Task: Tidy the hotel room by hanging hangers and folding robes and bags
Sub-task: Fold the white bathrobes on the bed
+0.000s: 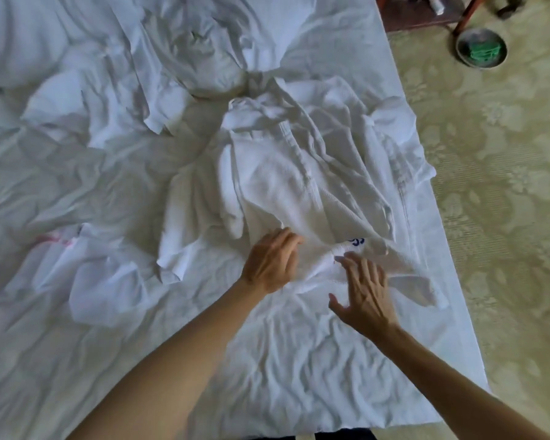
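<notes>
Bed: we see a crumpled white bedsheet (299,360) across most of the view.
Pillows: rumpled white pillows (29,36) lie at the far left.
Floor: we note pale green floral-patterned carpet (505,217) right of the bed.
Bowl: a round grey metal bowl (481,49) sits on the carpet, something green inside.
Furniture: dark reddish wooden furniture legs (467,14) stand just beside the bowl.

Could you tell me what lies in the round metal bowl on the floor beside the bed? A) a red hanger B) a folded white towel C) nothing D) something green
D: the bowl, on the patterned floor at upper right, holds something green.
</notes>
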`<state>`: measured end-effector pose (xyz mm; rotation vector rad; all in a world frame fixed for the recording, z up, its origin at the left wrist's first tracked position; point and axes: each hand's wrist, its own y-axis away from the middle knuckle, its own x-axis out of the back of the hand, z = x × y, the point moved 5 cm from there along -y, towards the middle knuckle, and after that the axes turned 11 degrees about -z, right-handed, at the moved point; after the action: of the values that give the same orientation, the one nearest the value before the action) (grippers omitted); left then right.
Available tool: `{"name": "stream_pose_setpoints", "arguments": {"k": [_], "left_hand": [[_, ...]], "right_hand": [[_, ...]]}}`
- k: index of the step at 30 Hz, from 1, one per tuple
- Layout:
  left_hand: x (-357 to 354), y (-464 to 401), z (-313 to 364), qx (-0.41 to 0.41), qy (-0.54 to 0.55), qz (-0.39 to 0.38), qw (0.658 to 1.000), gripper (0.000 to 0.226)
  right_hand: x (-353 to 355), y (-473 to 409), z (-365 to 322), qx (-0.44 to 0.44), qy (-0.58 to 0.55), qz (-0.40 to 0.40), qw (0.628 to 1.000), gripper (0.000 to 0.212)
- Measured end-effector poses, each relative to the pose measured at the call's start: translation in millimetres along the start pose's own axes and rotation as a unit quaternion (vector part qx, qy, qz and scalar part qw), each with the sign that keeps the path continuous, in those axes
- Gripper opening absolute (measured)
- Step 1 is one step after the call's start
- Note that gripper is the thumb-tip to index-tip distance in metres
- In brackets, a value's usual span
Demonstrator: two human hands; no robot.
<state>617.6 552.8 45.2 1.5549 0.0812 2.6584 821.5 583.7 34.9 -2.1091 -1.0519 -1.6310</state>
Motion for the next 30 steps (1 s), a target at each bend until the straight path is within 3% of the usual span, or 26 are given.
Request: {"name": "stream_pose_setpoints", "arguments": {"k": [4, 6, 9, 11, 13, 15, 17, 19, 23, 26, 30], "left_hand": [[44, 36, -94, 0.145, -0.095, 0.033, 0.984, 0.042], [46, 48, -139, 0.223, -0.145, -0.011, 0.964, 0.048], [29, 55, -189, 0.303, -0.183, -0.126, 0.927, 0.071], [17, 54, -206, 0.314, -0.200, -0.156, 0.915, 0.055], [16, 53, -214, 0.277, -0.206, -0.122, 0.930, 0.031], [31, 58, -223, 0.232, -0.201, -0.074, 0.949, 0.032], [54, 73, -236, 0.233, -0.182, -0.084, 0.952, 0.035], [81, 93, -255, 0.287, -0.173, -0.112, 0.936, 0.035], [126, 123, -290, 0.378, -0.184, -0.127, 0.898, 0.036], [133, 129, -308, 0.399, -0.178, -0.127, 0.891, 0.035], [113, 126, -312, 0.406, -0.167, -0.118, 0.891, 0.029]], "right_hand": [[-45, -46, -59, 0.049, 0.027, -0.049, 0.997, 0.085], [-64, -69, -68, 0.015, 0.020, -0.058, 0.998, 0.078], [-80, -87, -67, -0.011, 0.026, -0.087, 0.996, 0.049], [-84, -92, -58, -0.015, 0.036, -0.125, 0.991, 0.040], [-73, -97, -43, -0.020, 0.026, -0.122, 0.992, 0.033], [-51, -102, -22, -0.031, 0.024, -0.079, 0.996, 0.032], [-20, -104, 0, -0.049, 0.027, -0.046, 0.997, 0.047], [10, -105, 25, -0.076, 0.028, -0.029, 0.996, 0.066], [56, -109, 72, -0.167, -0.006, 0.006, 0.986, 0.076], [57, -117, 88, -0.226, -0.006, -0.030, 0.974, 0.084], [37, -127, 83, -0.235, -0.011, -0.068, 0.969, 0.089]]}}
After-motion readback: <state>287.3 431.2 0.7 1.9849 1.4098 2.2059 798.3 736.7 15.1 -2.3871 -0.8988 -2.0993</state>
